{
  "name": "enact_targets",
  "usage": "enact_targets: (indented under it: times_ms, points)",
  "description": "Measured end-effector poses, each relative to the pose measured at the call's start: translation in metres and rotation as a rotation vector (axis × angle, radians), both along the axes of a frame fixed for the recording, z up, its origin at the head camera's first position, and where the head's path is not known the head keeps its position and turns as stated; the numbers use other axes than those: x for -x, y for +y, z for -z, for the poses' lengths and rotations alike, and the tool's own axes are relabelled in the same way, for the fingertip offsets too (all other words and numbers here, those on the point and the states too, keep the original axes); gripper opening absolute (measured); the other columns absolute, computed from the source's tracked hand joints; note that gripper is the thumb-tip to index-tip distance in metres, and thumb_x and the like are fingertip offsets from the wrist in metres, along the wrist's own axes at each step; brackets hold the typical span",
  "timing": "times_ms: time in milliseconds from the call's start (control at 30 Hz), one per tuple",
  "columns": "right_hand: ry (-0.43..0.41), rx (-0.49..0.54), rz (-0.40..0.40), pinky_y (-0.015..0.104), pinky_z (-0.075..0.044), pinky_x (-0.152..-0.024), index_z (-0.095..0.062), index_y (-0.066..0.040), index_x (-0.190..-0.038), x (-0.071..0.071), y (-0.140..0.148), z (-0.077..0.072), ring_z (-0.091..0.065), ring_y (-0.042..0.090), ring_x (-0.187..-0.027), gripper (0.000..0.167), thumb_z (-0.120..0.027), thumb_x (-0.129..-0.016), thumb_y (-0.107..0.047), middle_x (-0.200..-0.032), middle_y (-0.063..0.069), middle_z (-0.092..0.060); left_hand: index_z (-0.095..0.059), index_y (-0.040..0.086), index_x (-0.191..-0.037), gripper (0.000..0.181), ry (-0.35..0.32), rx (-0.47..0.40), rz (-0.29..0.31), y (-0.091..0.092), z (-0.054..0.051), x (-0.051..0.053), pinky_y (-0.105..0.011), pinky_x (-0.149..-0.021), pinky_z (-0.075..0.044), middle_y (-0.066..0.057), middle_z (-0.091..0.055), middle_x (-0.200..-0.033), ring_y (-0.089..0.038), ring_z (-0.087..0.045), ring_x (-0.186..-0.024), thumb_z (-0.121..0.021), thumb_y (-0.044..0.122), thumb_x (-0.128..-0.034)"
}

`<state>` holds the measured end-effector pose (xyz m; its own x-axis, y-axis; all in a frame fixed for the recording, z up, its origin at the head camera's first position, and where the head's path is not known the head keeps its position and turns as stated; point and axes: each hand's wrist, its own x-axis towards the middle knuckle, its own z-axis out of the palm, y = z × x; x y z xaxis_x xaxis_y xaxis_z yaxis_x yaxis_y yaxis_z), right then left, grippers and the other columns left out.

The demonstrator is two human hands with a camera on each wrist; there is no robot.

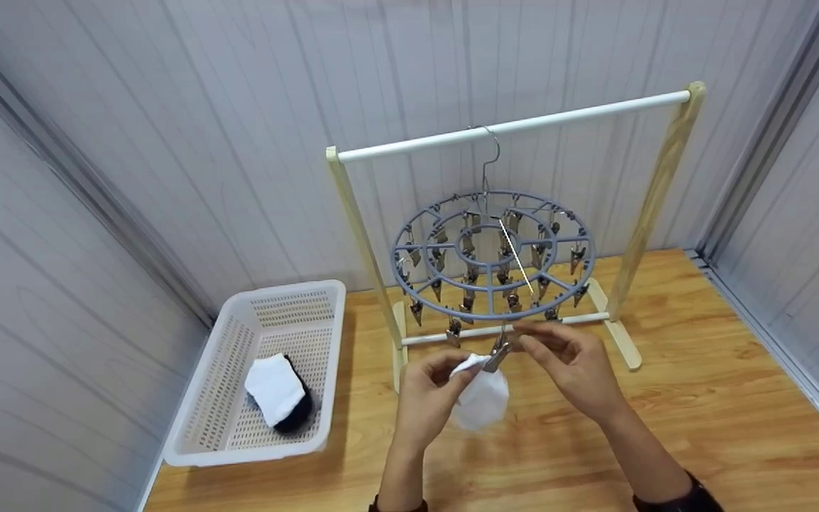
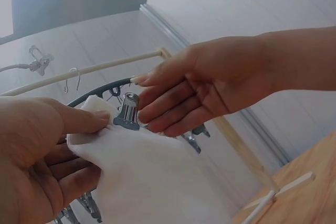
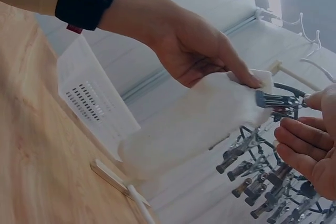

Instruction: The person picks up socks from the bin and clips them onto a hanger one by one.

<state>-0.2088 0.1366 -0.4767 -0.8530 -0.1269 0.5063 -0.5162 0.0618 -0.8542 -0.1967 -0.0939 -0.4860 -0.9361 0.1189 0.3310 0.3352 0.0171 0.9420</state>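
In the head view, a white, rectangular, perforated plastic basket [image 1: 336, 341] stands at eight o'clock; a white, cylindrical crossbar [image 1: 559, 119] on pale wooden posts [image 1: 655, 206] at one; a wood-grained tabletop [image 1: 722, 398] toward four; pale, streaked wall panels [image 1: 409, 64] at twelve.

Left hand [image 2: 37, 140] pinches white cloth [image 2: 152, 177] near its top edge. Metal clip [image 2: 127, 113], just beyond this hand, sits on same edge. Right hand [image 2: 202, 82] opposite, fingers extended beside clip.
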Motion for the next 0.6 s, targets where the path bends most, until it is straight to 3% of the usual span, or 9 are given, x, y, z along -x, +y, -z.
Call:
enact_targets:
  times_ms: [267,600]
  points:
    - [0.057,-0.074,0.125,0.023,-0.058,-0.071,-0.081,-0.012,-0.103,-0.001,0.017,-0.009,-0.076,0.021,-0.082,0.019,-0.068,-0.101,0.002,-0.089,0.007,-0.079,-0.079,0.001,-0.103,0.009,0.036,0.024,-0.006,-0.011,-0.001,0.004,-0.025,-0.074,-0.059,-0.01,-0.078,-0.098,-0.015,-0.073,-0.084,-0.079,0.003,-0.0941]
    - [0.094,-0.074,0.191,0.022,-0.059,-0.077,-0.081,-0.006,-0.102,-0.001,0.031,-0.016,-0.076,0.016,-0.083,0.013,-0.07,-0.1,0.001,-0.09,0.012,-0.079,-0.079,0.001,-0.103,0.01,0.015,0.044,-0.031,-0.022,0.001,0.005,-0.024,-0.077,-0.058,-0.01,-0.078,-0.098,-0.015,-0.073,-0.087,-0.078,0.002,-0.0939]
